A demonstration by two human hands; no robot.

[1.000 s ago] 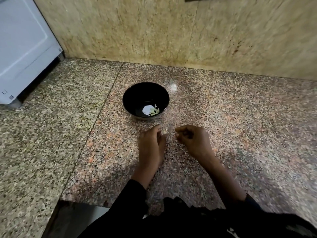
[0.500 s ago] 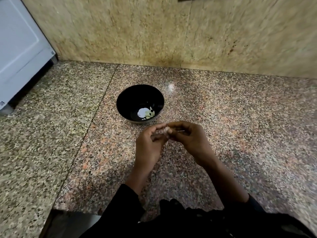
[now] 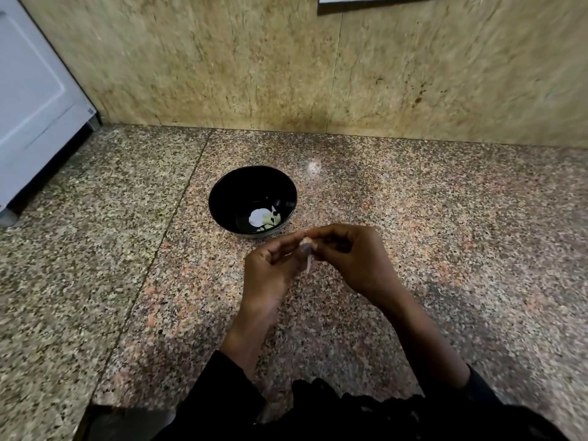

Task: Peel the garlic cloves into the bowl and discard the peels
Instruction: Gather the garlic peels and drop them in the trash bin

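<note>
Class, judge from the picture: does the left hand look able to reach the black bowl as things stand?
Probably yes. The bowl sits just beyond the left hand with only bare counter between them, though both hands are pinching the garlic clove, the right hand included.

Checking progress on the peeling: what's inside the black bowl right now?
Inside the round black bowl, a few pale pieces lie at the bottom near its front wall; whether they are cloves or peel is unclear. The front rim hides the nearest part of the floor.
</note>
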